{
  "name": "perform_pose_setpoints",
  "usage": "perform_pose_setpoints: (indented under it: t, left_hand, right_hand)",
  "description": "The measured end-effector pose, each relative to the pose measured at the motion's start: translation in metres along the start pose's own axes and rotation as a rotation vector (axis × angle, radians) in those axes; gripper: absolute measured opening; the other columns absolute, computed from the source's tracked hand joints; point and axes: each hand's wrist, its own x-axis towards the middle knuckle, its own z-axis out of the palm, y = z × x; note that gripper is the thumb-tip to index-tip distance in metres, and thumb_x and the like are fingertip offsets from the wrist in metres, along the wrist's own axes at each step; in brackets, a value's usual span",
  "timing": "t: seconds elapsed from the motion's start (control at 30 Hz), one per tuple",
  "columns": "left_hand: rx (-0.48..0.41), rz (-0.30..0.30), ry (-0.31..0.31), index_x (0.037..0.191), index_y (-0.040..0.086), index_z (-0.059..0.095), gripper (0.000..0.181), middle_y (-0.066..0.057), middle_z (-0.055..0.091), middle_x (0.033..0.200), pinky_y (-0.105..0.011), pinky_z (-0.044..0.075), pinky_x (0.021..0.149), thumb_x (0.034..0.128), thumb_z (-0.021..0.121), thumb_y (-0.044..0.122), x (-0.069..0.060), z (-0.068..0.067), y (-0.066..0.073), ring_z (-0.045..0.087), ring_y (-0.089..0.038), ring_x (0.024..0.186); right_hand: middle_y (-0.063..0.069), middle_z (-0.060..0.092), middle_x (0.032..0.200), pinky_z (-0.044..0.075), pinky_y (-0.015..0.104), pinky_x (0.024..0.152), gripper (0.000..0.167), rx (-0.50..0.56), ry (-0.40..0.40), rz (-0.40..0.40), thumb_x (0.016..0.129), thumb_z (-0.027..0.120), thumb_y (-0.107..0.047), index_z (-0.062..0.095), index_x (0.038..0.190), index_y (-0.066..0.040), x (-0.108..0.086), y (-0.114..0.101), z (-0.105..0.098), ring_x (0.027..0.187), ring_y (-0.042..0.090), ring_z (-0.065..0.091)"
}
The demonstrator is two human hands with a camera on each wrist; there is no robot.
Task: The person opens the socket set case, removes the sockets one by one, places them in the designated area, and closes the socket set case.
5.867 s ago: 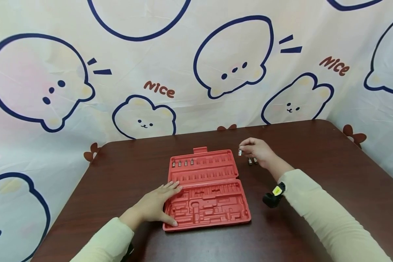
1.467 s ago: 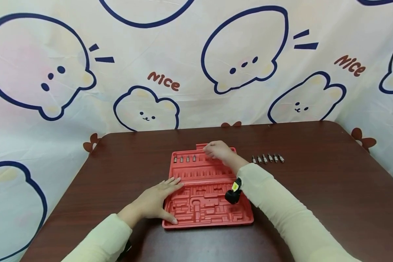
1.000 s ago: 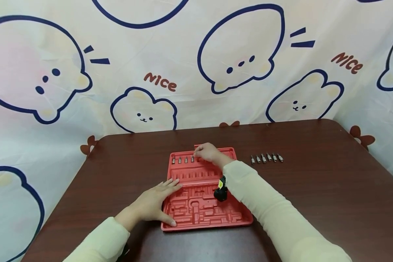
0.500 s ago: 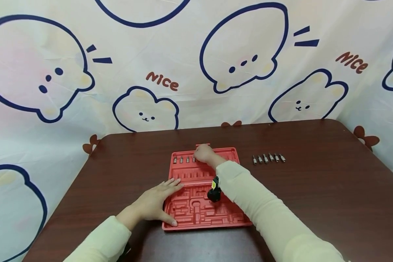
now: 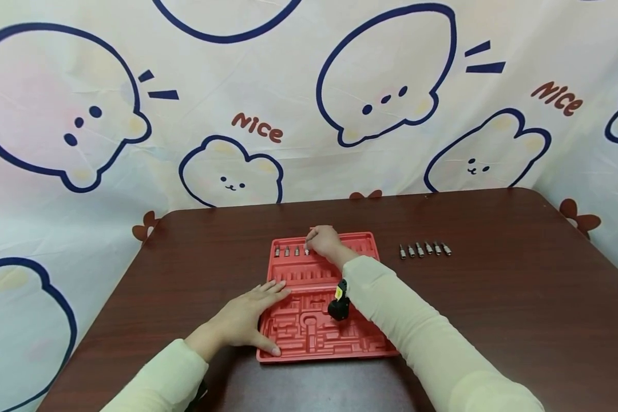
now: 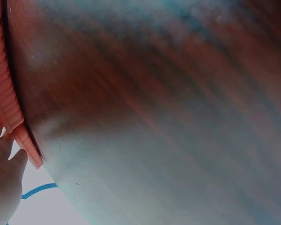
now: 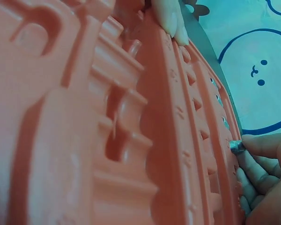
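An opened red plastic tool case (image 5: 329, 335) lies on the table. My left hand (image 5: 242, 317) rests with spread, straight fingers on its left edge; in the left wrist view only part of that hand (image 6: 4, 173) shows. My right hand (image 5: 325, 241) is over the far half of the case. In the right wrist view, its thumb and finger pinch a small metal bit socket (image 7: 236, 146) at a slot in the outer row. Beside it, several more bit sockets (image 5: 286, 252) sit in that row toward the left. The right hand covers part of the row.
On the dark wooden table (image 5: 494, 315), right of the case, several metal bit sockets (image 5: 419, 250) lie side by side in a row. A patterned cloth (image 5: 309, 114) hangs behind the table's far edge.
Earlier, my right hand held a bit socket right of the case, near fewer laid-out ones. It has since moved left to the case's outer row and grips a socket there. My left hand stays put.
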Motion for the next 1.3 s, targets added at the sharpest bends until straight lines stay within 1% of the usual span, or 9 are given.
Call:
perform_pose_setpoints:
  t: [0.07, 0.17, 0.3, 0.4, 0.43, 0.73, 0.9, 1.07, 1.3]
  left_hand:
    - [-0.001, 0.001, -0.001, 0.135, 0.019, 0.032, 0.101, 0.0, 0.024, 0.14, -0.044, 0.025, 0.096, 0.0523, 0.059, 0.071, 0.0, 0.0, 0.001, 0.016, -0.019, 0.128]
    - [-0.005, 0.003, 0.002, 0.135, 0.019, 0.032, 0.101, -0.001, 0.025, 0.14, -0.044, 0.025, 0.096, 0.0523, 0.06, 0.07, 0.001, -0.001, 0.002, 0.016, -0.019, 0.128]
    - [-0.007, 0.003, -0.001, 0.135, 0.019, 0.032, 0.101, 0.0, 0.025, 0.14, -0.043, 0.024, 0.096, 0.0522, 0.061, 0.07, 0.001, -0.001, 0.003, 0.016, -0.019, 0.128]
    - [-0.008, 0.002, -0.002, 0.135, 0.019, 0.032, 0.101, 0.0, 0.024, 0.14, -0.043, 0.025, 0.096, 0.0521, 0.061, 0.07, 0.001, 0.0, 0.003, 0.016, -0.019, 0.128]
    - [-0.008, 0.003, -0.002, 0.135, 0.019, 0.032, 0.101, 0.0, 0.024, 0.14, -0.043, 0.025, 0.096, 0.052, 0.061, 0.07, 0.001, 0.0, 0.002, 0.016, -0.019, 0.128]
    - [-0.002, 0.004, 0.006, 0.134, 0.018, 0.034, 0.101, -0.001, 0.025, 0.14, -0.043, 0.025, 0.096, 0.0517, 0.061, 0.07, 0.0, 0.0, 0.0, 0.017, -0.019, 0.127]
    - [-0.008, -0.008, -0.003, 0.134, 0.018, 0.034, 0.101, -0.001, 0.025, 0.139, -0.044, 0.025, 0.096, 0.0513, 0.062, 0.069, 0.0, 0.0, 0.001, 0.017, -0.019, 0.127]
    - [-0.024, -0.009, -0.011, 0.134, 0.019, 0.033, 0.101, 0.0, 0.024, 0.14, -0.046, 0.024, 0.096, 0.0516, 0.062, 0.069, 0.001, 0.0, 0.003, 0.017, -0.019, 0.128]
    - [0.016, 0.005, -0.006, 0.134, 0.016, 0.033, 0.101, -0.002, 0.024, 0.14, -0.042, 0.022, 0.098, 0.0528, 0.062, 0.068, -0.001, -0.002, 0.004, 0.016, -0.02, 0.128]
  right_hand:
    - [0.009, 0.048, 0.122, 0.042, 0.033, 0.078, 0.006, 0.011, 0.012, -0.01, 0.079, 0.061, -0.004, 0.062, 0.084, -0.001, -0.002, 0.0, 0.0, 0.102, 0.025, 0.047]
    - [0.009, 0.047, 0.123, 0.043, 0.032, 0.077, 0.004, 0.042, 0.037, -0.023, 0.079, 0.06, -0.003, 0.061, 0.082, -0.001, -0.005, 0.0, 0.0, 0.101, 0.025, 0.047]
    - [0.013, 0.058, 0.1, 0.044, 0.03, 0.063, 0.003, 0.181, 0.057, -0.033, 0.081, 0.056, 0.0, 0.056, 0.079, -0.002, -0.008, -0.001, 0.0, 0.081, 0.025, 0.054]
    - [0.013, 0.057, 0.084, 0.045, 0.03, 0.059, 0.004, 0.292, 0.051, -0.048, 0.083, 0.053, 0.002, 0.053, 0.081, -0.002, -0.009, -0.002, -0.003, 0.073, 0.026, 0.056]
    - [0.013, 0.057, 0.082, 0.045, 0.031, 0.058, 0.004, 0.311, 0.052, -0.053, 0.083, 0.053, 0.002, 0.052, 0.082, -0.002, -0.009, -0.003, -0.004, 0.072, 0.026, 0.056]
    - [0.011, 0.056, 0.088, 0.043, 0.038, 0.074, 0.007, 0.32, 0.035, -0.054, 0.084, 0.053, -0.003, 0.051, 0.091, 0.0, -0.022, -0.003, -0.027, 0.083, 0.023, 0.056]
    - [0.012, 0.056, 0.088, 0.042, 0.039, 0.075, 0.008, 0.349, 0.039, -0.038, 0.085, 0.052, -0.005, 0.05, 0.092, -0.001, -0.032, 0.007, -0.039, 0.085, 0.023, 0.055]
    - [0.012, 0.054, 0.089, 0.041, 0.042, 0.076, 0.009, 0.363, 0.047, -0.058, 0.086, 0.051, -0.005, 0.049, 0.093, 0.0, -0.044, 0.017, -0.056, 0.086, 0.025, 0.054]
    - [0.011, 0.054, 0.085, 0.04, 0.041, 0.076, 0.016, 0.335, 0.058, -0.069, 0.087, 0.049, -0.006, 0.048, 0.099, 0.005, -0.057, 0.031, -0.088, 0.087, 0.03, 0.051]
